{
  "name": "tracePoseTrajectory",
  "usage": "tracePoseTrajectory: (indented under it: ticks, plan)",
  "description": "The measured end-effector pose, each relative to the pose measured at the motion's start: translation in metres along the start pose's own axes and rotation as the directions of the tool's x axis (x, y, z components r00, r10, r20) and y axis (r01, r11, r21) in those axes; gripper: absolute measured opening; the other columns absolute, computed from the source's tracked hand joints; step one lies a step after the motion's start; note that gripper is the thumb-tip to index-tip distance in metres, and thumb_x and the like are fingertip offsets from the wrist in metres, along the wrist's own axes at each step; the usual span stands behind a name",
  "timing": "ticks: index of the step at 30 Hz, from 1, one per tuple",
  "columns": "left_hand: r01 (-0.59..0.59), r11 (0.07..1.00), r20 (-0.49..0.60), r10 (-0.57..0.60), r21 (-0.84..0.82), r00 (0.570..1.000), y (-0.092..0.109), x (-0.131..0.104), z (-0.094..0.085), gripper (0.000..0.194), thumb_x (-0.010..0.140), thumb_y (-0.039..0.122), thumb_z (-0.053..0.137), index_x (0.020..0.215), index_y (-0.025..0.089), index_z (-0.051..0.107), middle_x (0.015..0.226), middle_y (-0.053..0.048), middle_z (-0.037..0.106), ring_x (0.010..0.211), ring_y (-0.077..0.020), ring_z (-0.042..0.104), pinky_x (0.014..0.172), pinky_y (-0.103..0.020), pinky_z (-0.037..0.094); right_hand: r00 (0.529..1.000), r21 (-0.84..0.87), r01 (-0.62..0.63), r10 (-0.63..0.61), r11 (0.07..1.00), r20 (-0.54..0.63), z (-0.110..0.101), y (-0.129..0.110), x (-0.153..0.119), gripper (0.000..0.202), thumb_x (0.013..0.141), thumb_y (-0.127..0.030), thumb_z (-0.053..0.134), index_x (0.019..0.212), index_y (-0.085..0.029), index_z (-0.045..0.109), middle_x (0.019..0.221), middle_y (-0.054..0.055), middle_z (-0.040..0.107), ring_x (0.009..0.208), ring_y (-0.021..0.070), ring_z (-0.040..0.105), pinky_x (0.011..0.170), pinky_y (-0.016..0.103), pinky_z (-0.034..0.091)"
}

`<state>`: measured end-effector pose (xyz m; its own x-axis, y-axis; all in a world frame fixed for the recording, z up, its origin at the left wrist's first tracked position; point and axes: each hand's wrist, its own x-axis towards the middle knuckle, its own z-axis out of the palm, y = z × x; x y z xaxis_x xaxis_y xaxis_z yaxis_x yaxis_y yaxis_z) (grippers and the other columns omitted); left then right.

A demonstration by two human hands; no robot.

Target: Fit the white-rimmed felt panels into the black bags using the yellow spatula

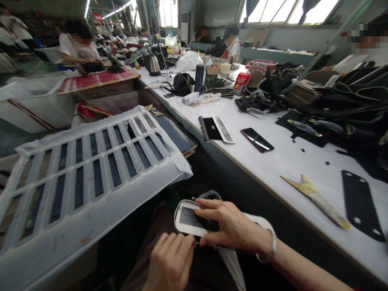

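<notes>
A black bag piece [194,215] with a rounded white border and a dark grey centre rests across my lap. My right hand [226,222] lies over its right part, with the fingers stretched across the top and the thumb at the near edge, holding it. At the near edge, my left hand [173,256] is curled with its fingertips pinched against the rim. Whether a small tool is inside the left fingers is hidden. Some white material [259,221] shows beneath and behind my right wrist.
To the left lies a white sheet [163,171] with rows of long cut-out slots. On the white table [242,178] are a phone [257,140], a black piece with a white frame [223,129], a yellow-stained pointed tool [318,200], a black strip [362,204] and black bags [324,125]. Other people sit farther off.
</notes>
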<state>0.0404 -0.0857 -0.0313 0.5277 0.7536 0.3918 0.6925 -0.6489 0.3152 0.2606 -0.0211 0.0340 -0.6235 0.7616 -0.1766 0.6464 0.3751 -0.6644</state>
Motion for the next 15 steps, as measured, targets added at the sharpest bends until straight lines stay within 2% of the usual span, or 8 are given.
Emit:
tracePoseTrajectory:
  ticks: [2,4,7,9,10,13,15]
  plan:
    - [-0.008,1.0,0.016,0.009,-0.018,1.0,-0.001,0.0,-0.001,0.013,0.091,0.008,0.049,0.092,0.019,0.055,0.068,-0.001,0.061,0.057,-0.0179,0.056,0.06,-0.035,0.032,1.0,-0.004,-0.005,0.005,1.0,0.003,-0.001,0.0,0.0,0.071,0.074,-0.067,0.072,0.132,-0.027,0.062,0.147,0.014,0.05,0.128,0.0344,0.053,0.105,0.045,0.045]
    - [-0.044,0.998,0.022,0.045,-0.042,0.999,-0.003,0.0,-0.001,0.015,0.09,0.005,0.047,0.09,0.018,0.054,0.067,-0.001,0.06,0.056,-0.0169,0.055,0.059,-0.034,0.031,1.0,-0.006,-0.018,0.018,1.0,0.008,-0.001,-0.003,0.0,0.06,0.081,-0.066,0.066,0.128,-0.027,0.065,0.148,0.013,0.048,0.128,0.0329,0.053,0.104,0.045,0.046]
    - [-0.089,0.994,-0.007,0.088,-0.057,0.996,-0.004,0.0,0.0,0.017,0.089,0.002,0.046,0.089,0.018,0.054,0.064,-0.001,0.059,0.054,-0.0161,0.052,0.058,-0.034,0.03,0.999,-0.121,-0.034,0.03,0.992,-0.036,0.006,-0.009,0.002,0.03,0.095,-0.044,0.056,0.112,-0.023,0.071,0.155,0.01,0.039,0.136,0.0336,0.043,0.107,0.051,0.042]
    - [-0.11,0.992,-0.049,0.107,-0.065,0.993,-0.004,0.001,0.001,0.018,0.087,0.001,0.045,0.088,0.017,0.054,0.063,-0.001,0.059,0.053,-0.0162,0.052,0.057,-0.034,0.029,0.996,-0.247,0.025,-0.046,0.969,-0.079,0.016,-0.011,0.005,0.02,0.094,-0.03,0.057,0.105,-0.02,0.07,0.155,0.01,0.038,0.139,0.0365,0.037,0.111,0.059,0.033]
    - [-0.118,0.99,-0.066,0.114,-0.073,0.991,-0.005,0.001,0.002,0.019,0.086,0.001,0.045,0.087,0.017,0.054,0.063,-0.002,0.06,0.053,-0.0163,0.053,0.056,-0.034,0.029,0.991,-0.287,0.074,-0.102,0.955,-0.084,0.022,-0.012,0.006,0.018,0.092,-0.024,0.057,0.104,-0.018,0.069,0.152,0.01,0.043,0.136,0.0363,0.039,0.111,0.06,0.032]
    - [-0.122,0.987,-0.069,0.115,-0.108,0.991,-0.006,0.004,0.004,0.021,0.083,0.0,0.045,0.086,0.018,0.055,0.064,-0.002,0.061,0.054,-0.0164,0.055,0.056,-0.033,0.031,0.981,-0.223,0.129,-0.156,0.966,-0.111,0.036,-0.012,0.007,0.021,0.089,-0.011,0.052,0.105,-0.015,0.065,0.132,0.012,0.059,0.115,0.0268,0.055,0.104,0.046,0.044]
    - [-0.115,0.985,-0.046,0.11,-0.127,0.993,-0.008,0.007,0.005,0.021,0.083,0.0,0.046,0.087,0.018,0.057,0.065,-0.003,0.063,0.055,-0.0162,0.057,0.056,-0.033,0.033,0.98,-0.127,0.091,-0.112,0.988,-0.164,0.037,-0.013,0.006,0.027,0.085,-0.007,0.052,0.11,-0.013,0.06,0.131,0.013,0.058,0.113,0.0244,0.055,0.101,0.039,0.046]
